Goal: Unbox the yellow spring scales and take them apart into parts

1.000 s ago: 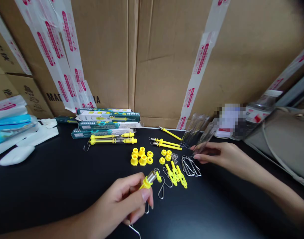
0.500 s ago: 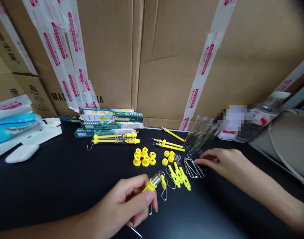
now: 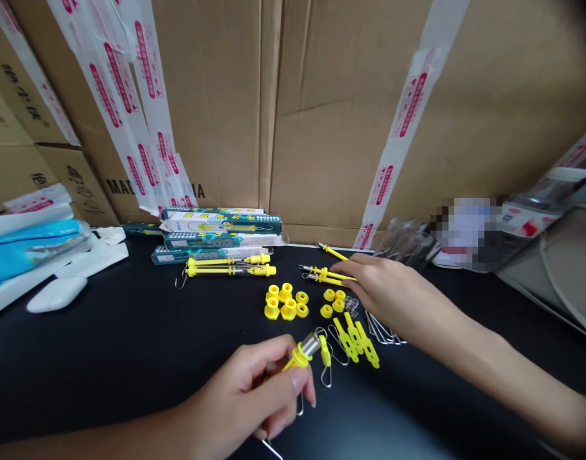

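Note:
My left hand [image 3: 268, 390] is closed round a partly assembled spring scale [image 3: 300, 354], with its yellow collar and metal cylinder poking out above the thumb. A yellow tab and a bent wire hang at its tip, and a wire hook shows below the fingers. My right hand [image 3: 376, 281] is over several thin yellow rods [image 3: 338, 280], fingers apart and reaching around their ends; whether it touches them I cannot tell. Under its wrist lie bent wire hooks [image 3: 381, 329]. Nearby are yellow flat tabs [image 3: 357, 338], small springs [image 3: 351, 306], yellow rings [image 3: 326, 311] and flanged caps [image 3: 288, 309].
Two complete-looking spring scales [image 3: 225, 271] lie before a stack of printed boxes [image 3: 220, 239]. Clear tubes [image 3: 402, 239] lie behind my right hand, near a plastic bottle [image 3: 532, 217]. A blue packet [image 3: 34, 239] and a white object [image 3: 57, 294] are at the left. A taped carton [image 3: 225, 96] stands behind.
My right hand has moved from the wire hooks up and left to the yellow rods. My left hand still holds the spring scale. The whole view has shifted slightly.

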`<state>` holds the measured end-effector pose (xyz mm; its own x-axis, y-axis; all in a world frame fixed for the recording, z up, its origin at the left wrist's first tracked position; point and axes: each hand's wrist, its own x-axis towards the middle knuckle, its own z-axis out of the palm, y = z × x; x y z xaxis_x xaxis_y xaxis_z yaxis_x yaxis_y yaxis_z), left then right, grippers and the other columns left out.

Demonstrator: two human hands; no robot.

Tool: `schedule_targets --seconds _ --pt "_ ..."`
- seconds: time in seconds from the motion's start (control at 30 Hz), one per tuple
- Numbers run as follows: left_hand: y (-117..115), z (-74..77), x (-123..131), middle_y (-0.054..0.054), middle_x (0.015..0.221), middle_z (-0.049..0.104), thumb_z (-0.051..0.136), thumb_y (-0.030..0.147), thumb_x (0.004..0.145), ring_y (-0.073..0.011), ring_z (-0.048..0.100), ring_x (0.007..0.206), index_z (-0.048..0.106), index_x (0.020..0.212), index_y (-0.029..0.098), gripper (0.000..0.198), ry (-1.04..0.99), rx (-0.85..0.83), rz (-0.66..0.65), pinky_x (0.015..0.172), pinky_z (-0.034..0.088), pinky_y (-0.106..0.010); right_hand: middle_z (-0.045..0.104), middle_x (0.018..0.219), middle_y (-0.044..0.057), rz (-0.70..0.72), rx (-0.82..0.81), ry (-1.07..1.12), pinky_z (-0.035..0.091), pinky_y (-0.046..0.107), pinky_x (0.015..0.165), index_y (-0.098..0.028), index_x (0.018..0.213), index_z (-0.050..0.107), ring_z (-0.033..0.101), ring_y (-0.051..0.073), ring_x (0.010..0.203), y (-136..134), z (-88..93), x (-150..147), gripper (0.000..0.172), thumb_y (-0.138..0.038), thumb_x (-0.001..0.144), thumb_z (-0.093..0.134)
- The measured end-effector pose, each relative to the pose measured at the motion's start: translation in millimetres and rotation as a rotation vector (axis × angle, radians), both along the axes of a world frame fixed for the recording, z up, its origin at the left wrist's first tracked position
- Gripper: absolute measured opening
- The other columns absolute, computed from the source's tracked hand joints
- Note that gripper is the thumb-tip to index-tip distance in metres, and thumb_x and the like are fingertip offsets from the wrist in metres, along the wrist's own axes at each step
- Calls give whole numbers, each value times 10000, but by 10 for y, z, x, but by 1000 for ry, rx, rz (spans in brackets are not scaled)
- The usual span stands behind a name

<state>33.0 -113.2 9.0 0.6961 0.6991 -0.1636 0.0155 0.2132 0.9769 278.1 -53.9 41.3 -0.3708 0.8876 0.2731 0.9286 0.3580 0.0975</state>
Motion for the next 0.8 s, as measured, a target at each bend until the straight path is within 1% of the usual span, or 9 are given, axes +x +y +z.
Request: schedule_targets --seconds 0.03,0.1,0.2,0.3,0.43,0.53,0.63,0.7,0.8 --pt "2 -3 0 86 524 416 537 558 961 -79 283 476 545 848 179 396 1 5 -2 483 228 -224 758 1085 134 -63 -79 -50 579 384 790 -174 1132 727 737 294 967 84 -2 -48 272 -118 920 565" --pt "7 -6 1 85 518 413 532 586 952 -80 289 468 540 839 180 421 3 9 -12 483 233 -226 761 1089 140 -111 -139 -80 581 400 806 -182 1173 719 732 317 999 212 -16 -127 295 -124 905 608" --pt "16 9 7 86 504 406 538 639 920 -79 282 450 532 825 182 466 0 14 -28 475 237 -228 777 1021 144 -115 -161 -70 581 408 797 -182 1160 734 743 330 968 316 -43 -225 298 -103 893 628" --pt "25 43 18 82 499 407 532 682 896 -78 298 447 527 808 182 508 14 28 -30 483 249 -229 781 1009 157 -93 -175 -53 577 419 803 -169 1157 745 744 344 959 364 -56 -314 313 -72 880 636" --pt "34 71 25 82 499 409 526 694 888 -73 304 441 522 798 181 521 27 34 -35 489 259 -229 788 1067 123 -10 -199 0 564 386 869 -193 1182 745 738 313 1011 408 -71 -419 335 -69 891 636" --pt "34 68 26 80 500 413 527 691 890 -73 307 442 522 799 180 519 25 31 -37 485 258 -230 786 1110 94 35 -231 42 565 358 889 -213 1208 736 732 294 1042 452 -96 -456 328 -139 894 679" --pt "32 61 28 79 501 417 531 696 884 -72 307 441 523 796 181 522 26 28 -29 486 257 -230 778 1150 66 48 -260 71 560 302 912 -224 1249 712 727 258 1063 508 -96 -443 389 -253 863 752" --pt "31 59 30 79 504 416 532 708 876 -73 311 443 522 793 183 532 25 31 -28 487 257 -229 764 1184 76 24 -250 78 545 280 939 -201 1287 681 717 235 1085 545 -72 -420 387 -296 912 701" --pt "31 58 29 76 510 415 521 718 877 -76 319 454 528 793 180 545 37 44 -33 491 254 -229 738 1180 161 -97 -198 49 522 326 975 -106 1255 670 691 251 1113 604 -37 -408 298 -207 1001 551"
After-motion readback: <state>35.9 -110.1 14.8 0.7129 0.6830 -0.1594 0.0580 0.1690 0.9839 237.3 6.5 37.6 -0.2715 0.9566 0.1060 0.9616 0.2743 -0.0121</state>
